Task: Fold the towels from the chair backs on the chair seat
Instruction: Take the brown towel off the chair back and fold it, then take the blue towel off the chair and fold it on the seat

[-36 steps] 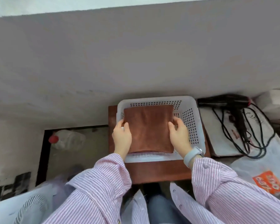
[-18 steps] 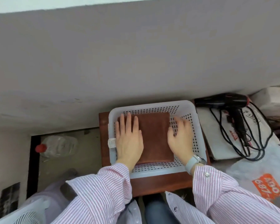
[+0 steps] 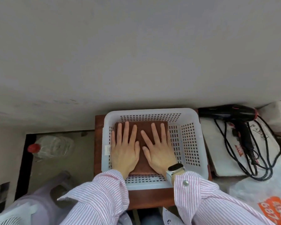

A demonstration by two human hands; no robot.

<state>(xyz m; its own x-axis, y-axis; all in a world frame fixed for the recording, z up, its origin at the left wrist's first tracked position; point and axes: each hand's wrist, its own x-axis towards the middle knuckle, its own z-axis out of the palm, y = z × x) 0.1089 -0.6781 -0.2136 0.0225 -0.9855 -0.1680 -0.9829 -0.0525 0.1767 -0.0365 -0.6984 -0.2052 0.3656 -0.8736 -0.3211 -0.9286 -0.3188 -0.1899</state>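
Though seemingly pressing, left hand (image 3: 124,151) and right hand (image 3: 159,151) flat, fingers spread, on folded brown towel (image 3: 140,129) inside basket (image 3: 190,143).

**Clutter around my work spot**

At three o'clock a black hair dryer (image 3: 229,112) lies on a white bag (image 3: 217,151), its black cord (image 3: 263,161) looped loosely over it. At four o'clock sits a plastic bag with an orange label (image 3: 276,211). At nine o'clock a clear bottle with a red cap (image 3: 52,146) lies on the floor. A white fan (image 3: 11,216) shows at seven o'clock.
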